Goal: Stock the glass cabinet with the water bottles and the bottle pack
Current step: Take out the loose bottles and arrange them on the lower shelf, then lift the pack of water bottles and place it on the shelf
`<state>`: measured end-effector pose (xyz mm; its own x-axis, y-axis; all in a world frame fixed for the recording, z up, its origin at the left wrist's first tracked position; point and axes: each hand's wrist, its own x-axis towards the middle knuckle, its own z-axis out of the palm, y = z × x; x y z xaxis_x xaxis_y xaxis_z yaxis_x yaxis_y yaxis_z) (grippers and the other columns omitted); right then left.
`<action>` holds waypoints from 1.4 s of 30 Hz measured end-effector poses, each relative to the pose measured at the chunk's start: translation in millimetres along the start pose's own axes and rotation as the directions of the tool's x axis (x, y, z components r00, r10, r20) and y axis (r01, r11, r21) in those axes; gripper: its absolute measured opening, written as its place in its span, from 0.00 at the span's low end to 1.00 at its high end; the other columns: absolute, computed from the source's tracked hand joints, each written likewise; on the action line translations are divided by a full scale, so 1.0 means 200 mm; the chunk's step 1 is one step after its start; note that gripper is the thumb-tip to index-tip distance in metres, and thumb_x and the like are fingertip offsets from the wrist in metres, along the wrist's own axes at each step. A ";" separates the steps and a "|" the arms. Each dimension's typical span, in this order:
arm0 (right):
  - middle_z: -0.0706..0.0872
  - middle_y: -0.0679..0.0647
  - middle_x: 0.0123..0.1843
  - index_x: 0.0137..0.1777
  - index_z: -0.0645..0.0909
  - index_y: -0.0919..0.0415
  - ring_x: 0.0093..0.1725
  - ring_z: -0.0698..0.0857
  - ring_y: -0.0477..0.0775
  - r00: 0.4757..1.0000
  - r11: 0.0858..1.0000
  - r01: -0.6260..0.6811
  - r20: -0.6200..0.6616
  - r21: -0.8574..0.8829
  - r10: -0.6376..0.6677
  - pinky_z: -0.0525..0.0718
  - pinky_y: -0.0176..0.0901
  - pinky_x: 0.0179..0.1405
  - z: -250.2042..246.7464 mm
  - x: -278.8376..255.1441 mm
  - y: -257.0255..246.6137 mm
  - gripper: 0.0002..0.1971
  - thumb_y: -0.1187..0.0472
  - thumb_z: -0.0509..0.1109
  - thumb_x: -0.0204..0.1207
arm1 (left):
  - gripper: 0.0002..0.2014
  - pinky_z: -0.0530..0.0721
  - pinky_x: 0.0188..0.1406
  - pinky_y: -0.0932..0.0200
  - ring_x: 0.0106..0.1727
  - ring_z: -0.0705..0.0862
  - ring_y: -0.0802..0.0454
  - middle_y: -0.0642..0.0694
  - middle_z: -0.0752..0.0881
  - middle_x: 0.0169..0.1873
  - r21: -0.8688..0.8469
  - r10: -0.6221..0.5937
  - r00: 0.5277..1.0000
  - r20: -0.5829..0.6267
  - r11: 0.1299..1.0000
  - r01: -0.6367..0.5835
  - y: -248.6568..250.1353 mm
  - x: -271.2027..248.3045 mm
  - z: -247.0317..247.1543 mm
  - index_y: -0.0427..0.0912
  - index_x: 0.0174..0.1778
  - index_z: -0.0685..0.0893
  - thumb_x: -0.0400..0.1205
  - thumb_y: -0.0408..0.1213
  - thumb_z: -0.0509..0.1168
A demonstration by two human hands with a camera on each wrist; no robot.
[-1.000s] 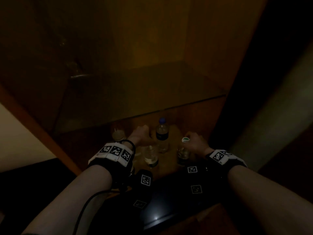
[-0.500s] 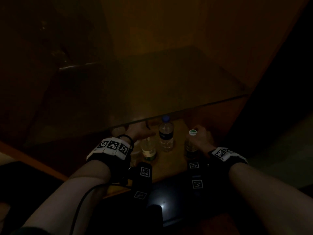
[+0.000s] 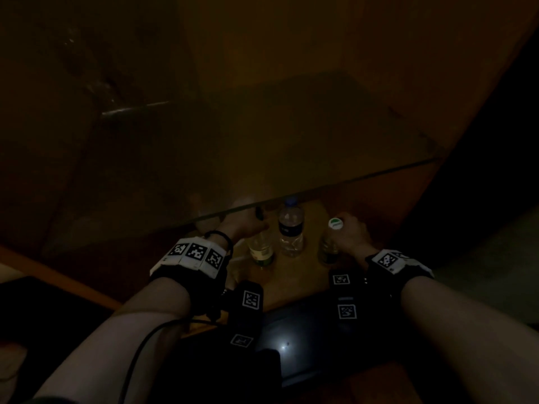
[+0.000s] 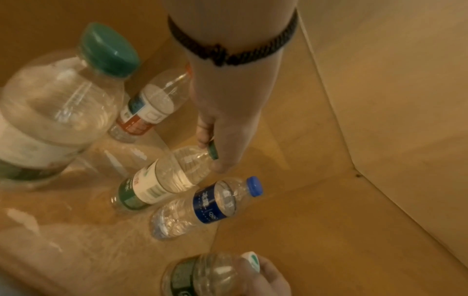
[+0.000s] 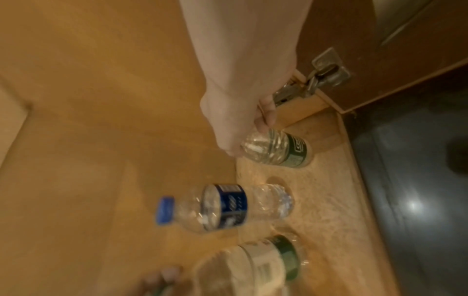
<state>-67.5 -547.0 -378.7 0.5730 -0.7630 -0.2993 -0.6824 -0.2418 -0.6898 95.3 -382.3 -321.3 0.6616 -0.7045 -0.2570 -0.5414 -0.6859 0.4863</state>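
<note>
My left hand (image 3: 245,225) (image 4: 210,152) pinches the green cap of a water bottle with a white and green label (image 3: 261,250) (image 4: 162,180) (image 5: 260,268). That bottle stands upright on the wooden cabinet floor (image 3: 291,281). My right hand (image 3: 350,234) (image 5: 263,122) grips the neck of a green-labelled bottle (image 3: 329,252) (image 5: 278,148) (image 4: 202,276) with a white and green cap, near the front edge. A blue-capped bottle (image 3: 290,228) (image 4: 210,206) (image 5: 222,206) stands free between the two.
A glass shelf (image 3: 262,141) spans the cabinet just above both hands. In the left wrist view a large green-capped bottle (image 4: 50,120) and a red-labelled bottle (image 4: 149,108) stand to the left. A metal door hinge (image 5: 319,78) sits by my right hand. Dark glossy floor (image 3: 320,330) lies in front.
Both hands keep hold of their bottles. The left hand has gone slightly further in under the glass shelf, and the head view has shifted.
</note>
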 end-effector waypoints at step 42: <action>0.80 0.49 0.41 0.57 0.76 0.51 0.35 0.80 0.46 0.583 0.861 0.470 0.801 -0.197 -0.135 0.80 0.37 0.35 1.59 -1.65 -1.01 0.08 0.53 0.57 0.86 | 0.07 0.77 0.26 0.75 0.35 0.82 0.59 0.54 0.83 0.38 -0.397 -0.162 0.987 -0.015 0.907 0.143 -1.77 -1.88 -0.48 0.46 0.52 0.83 0.86 0.36 0.60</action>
<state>24.4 -56.0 -350.2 0.7898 0.0682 -0.6096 -0.4074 -0.6846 -0.6044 87.2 142.5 -316.8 0.7482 -0.5811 -0.3201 -0.1905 -0.6503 0.7354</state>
